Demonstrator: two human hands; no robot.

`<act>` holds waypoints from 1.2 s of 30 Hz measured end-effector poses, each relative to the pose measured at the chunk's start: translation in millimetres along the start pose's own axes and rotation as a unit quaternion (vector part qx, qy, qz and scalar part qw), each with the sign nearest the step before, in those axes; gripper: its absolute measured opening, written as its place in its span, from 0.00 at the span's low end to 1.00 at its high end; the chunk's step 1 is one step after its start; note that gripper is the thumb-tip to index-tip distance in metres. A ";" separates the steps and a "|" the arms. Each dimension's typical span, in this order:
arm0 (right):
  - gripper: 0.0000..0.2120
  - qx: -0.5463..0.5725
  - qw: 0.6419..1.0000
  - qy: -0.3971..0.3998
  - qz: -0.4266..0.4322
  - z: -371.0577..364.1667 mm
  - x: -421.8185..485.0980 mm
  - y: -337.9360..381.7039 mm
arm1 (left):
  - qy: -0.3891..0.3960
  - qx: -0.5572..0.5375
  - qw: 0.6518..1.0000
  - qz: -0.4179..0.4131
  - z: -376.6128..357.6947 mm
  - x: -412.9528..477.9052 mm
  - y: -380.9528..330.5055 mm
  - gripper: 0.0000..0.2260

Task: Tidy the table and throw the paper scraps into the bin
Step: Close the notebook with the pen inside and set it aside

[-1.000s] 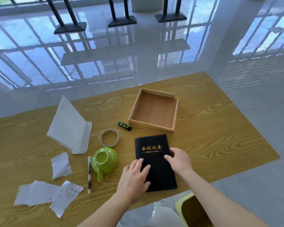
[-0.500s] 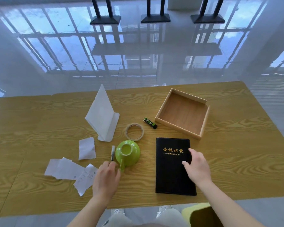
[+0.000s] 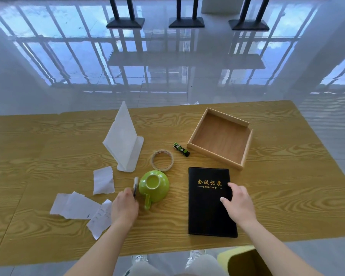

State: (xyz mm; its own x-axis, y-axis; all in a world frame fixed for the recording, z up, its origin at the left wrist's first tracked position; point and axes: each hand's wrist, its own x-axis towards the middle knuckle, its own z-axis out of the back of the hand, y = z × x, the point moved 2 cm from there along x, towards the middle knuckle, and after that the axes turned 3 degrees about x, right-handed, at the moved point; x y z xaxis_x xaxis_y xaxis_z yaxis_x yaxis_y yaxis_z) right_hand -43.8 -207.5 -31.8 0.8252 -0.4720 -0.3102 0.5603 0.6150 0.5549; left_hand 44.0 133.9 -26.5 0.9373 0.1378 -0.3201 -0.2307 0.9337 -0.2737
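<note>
At the near edge of the desk (image 3: 287,196), the left hand (image 3: 125,206) covers the near end of a pen (image 3: 136,184) that lies just beside the upturned green cup (image 3: 153,185). Its fingers (image 3: 127,191) curl down toward the barrel. That spot is blurred, so it cannot be told whether they are clamped on it. The right hand (image 3: 237,204) rests on the black notebook (image 3: 207,216) with its fingers apart and flat, gripping nothing. The paper scraps (image 3: 74,205) lie on the desk to the left of the left hand, none yet in the bin (image 3: 233,252), which stands on the floor below the near edge.

The step in hand appears to be taking up the pen. It would best be pinched on both sides of the barrel and lifted straight up, clear of the cup's handle, so the cup is not knocked. The wooden tray (image 3: 245,156) looks a likely place for it.

The pen's near half is hidden under the hand. The bin is cut off by the frame, so its contents are unseen. The writing on the scraps is too small to read. The small green item (image 3: 181,149) beside the tray cannot be identified.
</note>
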 end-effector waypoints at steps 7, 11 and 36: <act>0.27 0.025 1.000 -0.005 -0.003 3.5 -2.8 -4.8 | -0.095 -0.154 0.981 0.066 13.3 -7.5 10.5 0.13; 0.24 0.052 0.998 -0.019 0.001 5.2 -4.0 -6.6 | -0.125 -0.225 0.966 -0.007 28.0 -31.3 -12.4 0.13; 0.08 0.456 0.875 0.096 -0.127 46.1 -25.0 -16.8 | 0.130 -0.200 0.916 -0.321 -70.6 -113.1 -211.8 0.09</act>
State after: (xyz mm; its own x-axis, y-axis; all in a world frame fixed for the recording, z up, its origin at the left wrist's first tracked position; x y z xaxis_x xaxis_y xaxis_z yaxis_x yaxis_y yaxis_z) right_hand -77.1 -235.1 2.2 0.7276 -0.3512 -0.5893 0.5101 -0.2974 0.8070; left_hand -31.6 -102.7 3.6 0.8315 -0.5298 -0.1670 0.2212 0.5915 -0.7754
